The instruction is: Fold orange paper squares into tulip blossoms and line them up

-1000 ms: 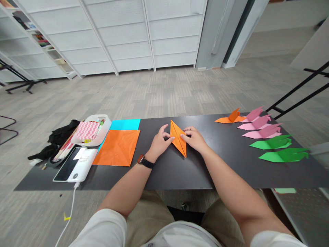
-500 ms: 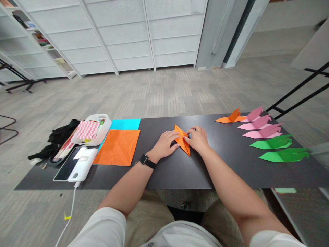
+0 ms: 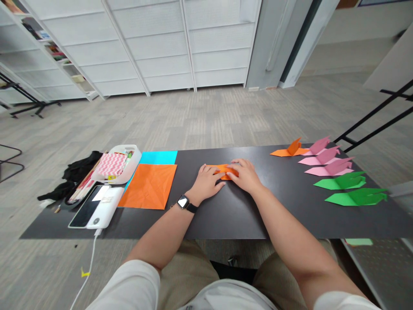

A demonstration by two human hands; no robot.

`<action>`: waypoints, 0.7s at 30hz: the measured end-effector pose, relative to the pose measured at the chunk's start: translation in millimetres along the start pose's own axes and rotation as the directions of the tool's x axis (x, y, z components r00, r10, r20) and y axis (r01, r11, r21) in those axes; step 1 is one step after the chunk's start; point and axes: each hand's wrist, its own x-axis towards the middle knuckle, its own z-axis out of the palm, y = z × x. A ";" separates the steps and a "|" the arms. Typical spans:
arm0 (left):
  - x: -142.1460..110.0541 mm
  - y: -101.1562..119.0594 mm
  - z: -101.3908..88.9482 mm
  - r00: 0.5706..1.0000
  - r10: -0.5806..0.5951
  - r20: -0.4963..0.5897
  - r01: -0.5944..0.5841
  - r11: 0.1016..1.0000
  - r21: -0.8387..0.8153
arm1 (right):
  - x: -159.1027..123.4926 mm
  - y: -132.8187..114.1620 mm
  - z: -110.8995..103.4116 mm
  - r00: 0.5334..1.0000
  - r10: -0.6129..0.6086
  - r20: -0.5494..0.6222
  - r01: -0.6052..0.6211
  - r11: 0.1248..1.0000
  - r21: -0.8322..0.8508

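Note:
A small piece of folded orange origami paper [image 3: 222, 168] lies on the dark table, its long side running left to right. My left hand [image 3: 207, 183] covers its left end, fingers bent over the paper and thumb at the near edge. From the other side, my right hand [image 3: 248, 175] grips the right end between thumb and fingers. Parts of the paper are hidden under both hands. To the left lies an orange sheet [image 3: 149, 187], creased, partly over a blue sheet [image 3: 159, 157].
Along the right side stand an orange paper crane [image 3: 293, 149], several pink cranes [image 3: 329, 167] and two green cranes [image 3: 359, 197]. At the left are a white basket [image 3: 130, 165], a phone [image 3: 85, 209], a white power bank [image 3: 105, 209] with a cable, and a black cloth [image 3: 79, 167].
The folded orange paper has turned from a slanted, pointed shape to lying crosswise, and it looks more compact. Both hands have shifted slightly and stay on it.

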 end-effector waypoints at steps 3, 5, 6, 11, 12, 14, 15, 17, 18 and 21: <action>-1.3 -0.5 -2.1 1.000 0.000 -0.015 0.000 1.000 -0.006 | -2.6 -1.3 0.6 0.994 -0.022 0.109 0.027 0.999 -0.040; -1.4 -2.2 -4.2 1.000 0.003 -0.021 -0.004 1.000 -0.015 | -4.1 -0.1 0.7 0.986 -0.003 0.168 0.013 0.998 -0.061; -1.2 -3.7 -4.9 1.000 0.011 -0.020 -0.012 1.000 -0.023 | -4.4 1.0 0.8 0.982 -0.001 0.189 0.014 0.998 -0.064; 2.9 -15.0 -0.6 0.994 0.107 -0.021 -0.109 0.988 -0.107 | -3.1 7.7 2.0 0.976 -0.029 0.217 0.042 0.998 -0.053; 4.0 -16.9 1.0 0.992 0.121 -0.026 -0.123 0.985 -0.121 | -2.6 8.6 2.2 0.977 -0.027 0.213 0.039 0.998 -0.050; 5.5 -19.0 3.0 0.991 0.134 -0.028 -0.137 0.980 -0.142 | -1.9 9.8 1.9 0.979 -0.030 0.202 0.038 0.999 -0.035; 5.9 -19.2 3.2 0.990 0.136 -0.025 -0.138 0.979 -0.148 | -1.6 10.1 1.3 0.980 -0.037 0.195 0.042 0.999 -0.021; 5.6 -18.2 2.0 0.992 0.125 -0.020 -0.126 0.981 -0.146 | -1.4 10.6 -0.7 0.983 -0.053 0.178 0.051 0.999 0.018; 5.0 -17.3 0.8 0.993 0.114 -0.019 -0.115 0.984 -0.139 | -1.4 10.8 -2.0 0.984 -0.060 0.169 0.054 0.998 0.040; 3.0 -15.1 -2.7 0.996 0.089 -0.004 -0.089 0.990 -0.113 | -1.6 10.8 -5.2 0.986 -0.082 0.145 0.069 0.993 0.092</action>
